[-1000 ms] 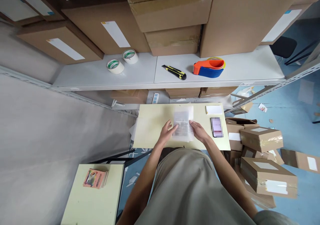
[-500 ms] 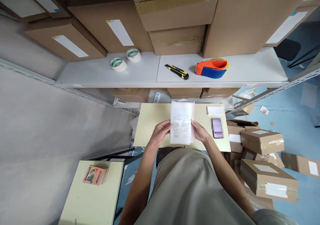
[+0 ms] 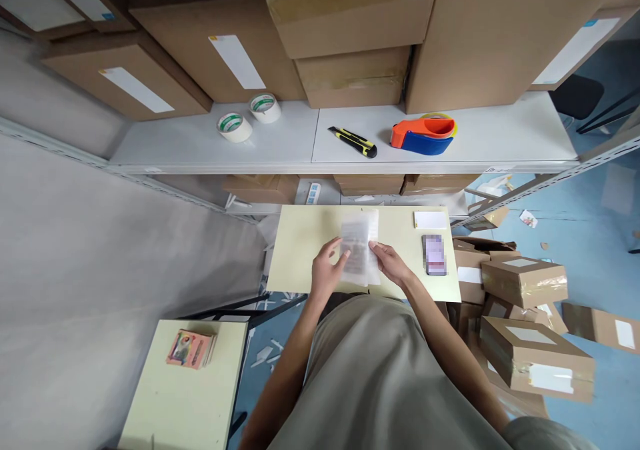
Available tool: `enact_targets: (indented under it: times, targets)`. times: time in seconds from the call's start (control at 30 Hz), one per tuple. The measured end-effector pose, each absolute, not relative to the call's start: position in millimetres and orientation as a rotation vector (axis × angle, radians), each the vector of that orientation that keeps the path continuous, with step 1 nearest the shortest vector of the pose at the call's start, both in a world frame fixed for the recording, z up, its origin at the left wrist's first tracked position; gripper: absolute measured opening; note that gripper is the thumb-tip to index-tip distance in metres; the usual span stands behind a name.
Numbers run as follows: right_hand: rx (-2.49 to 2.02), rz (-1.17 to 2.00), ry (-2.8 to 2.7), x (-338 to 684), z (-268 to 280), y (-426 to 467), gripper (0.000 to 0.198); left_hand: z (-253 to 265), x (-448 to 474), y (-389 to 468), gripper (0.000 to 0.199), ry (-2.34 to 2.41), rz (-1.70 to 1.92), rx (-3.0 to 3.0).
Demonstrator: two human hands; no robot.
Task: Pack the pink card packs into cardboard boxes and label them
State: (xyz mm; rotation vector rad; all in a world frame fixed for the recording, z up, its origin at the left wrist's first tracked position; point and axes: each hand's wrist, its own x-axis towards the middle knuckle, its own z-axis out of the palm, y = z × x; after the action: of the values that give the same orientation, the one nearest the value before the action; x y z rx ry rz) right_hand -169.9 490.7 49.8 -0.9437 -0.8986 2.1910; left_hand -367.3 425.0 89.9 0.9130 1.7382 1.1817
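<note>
Over the pale tabletop [image 3: 300, 257], the left hand [image 3: 326, 270] is held with thumb and forefinger spread at the left edge of whitish sheets [image 3: 358, 253], which are pinched at right by the right hand [image 3: 393, 262], near a phone [image 3: 435, 255].

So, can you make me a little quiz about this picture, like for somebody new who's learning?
1. Which is nearer the orange-and-blue tape dispenser: A, the white tape rolls, or B, the cutter?
2. True or false: the phone lies to the right of the thin whitish sheets.
3. How many white tape rolls are on the shelf?

Key: 1 B; 2 true; 3 two.
</note>
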Motion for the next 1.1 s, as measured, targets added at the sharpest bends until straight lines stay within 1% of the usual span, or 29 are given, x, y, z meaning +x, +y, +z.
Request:
enact_targets:
  times: [0.1,0.2,0.3,0.37,0.43,0.5,0.57,0.6,0.67,0.73,0.8,0.97,1.1]
  targets:
    - [-1.047,2.063,-0.987,-186.2,46.5,482.0,0.058,92.6,-349.8,422.3,0.052,1.690,1.052,0.934]
    - [-1.102,1.942,-1.083,-199.8,43.7,472.2,0.061,90.9,-339.5,422.0,0.049,1.766,0.935,0.934]
    - [-1.050,1.949,-1.108,-203.0,44.7,467.4,0.060,85.0,-342.9,424.4,0.040,1.799,0.950,0.923]
    - [-1.025,1.963,-1.109,-198.3,47.7,468.8,0.058,80.1,-353.3,426.7,0.039,1.728,1.011,0.853]
    - [-1.067,1.904,-1.145,-189.9,52.1,473.3,0.056,76.4,-368.6,427.6,0.047,1.615,1.077,0.705]
    - [-1.176,1.780,-1.187,-181.0,57.1,478.9,0.054,75.5,-385.8,425.5,0.058,1.510,1.109,0.532]
    - [-1.270,1.704,-1.196,-174.9,61.8,483.6,0.056,77.9,-401.4,419.8,0.064,1.437,1.115,0.416]
    - [-1.285,1.722,-1.193,-173.7,63.7,485.1,0.059,80.1,-407.9,416.1,0.065,1.406,1.117,0.387]
    - [-1.239,1.852,-1.197,-175.5,66.1,486.7,0.062,85.4,-418.1,408.4,0.067,1.354,1.122,0.367]
    - [-1.163,1.988,-1.218,-182.3,66.2,486.9,0.058,89.8,-425.6,401.9,0.068,1.331,1.127,0.364]
    - [-1.128,2.047,-1.241,-192.6,63.5,487.1,0.054,91.1,-432.3,397.6,0.068,1.338,1.134,0.359]
    - [-1.196,2.049,-1.259,-226.1,45.4,490.9,0.051,74.8,-452.5,394.7,0.069,1.380,1.154,0.309]
    - [-1.345,1.995,-1.318,-265.0,22.8,491.5,0.048,45.2,-475.8,396.4,0.060,1.504,1.158,0.340]
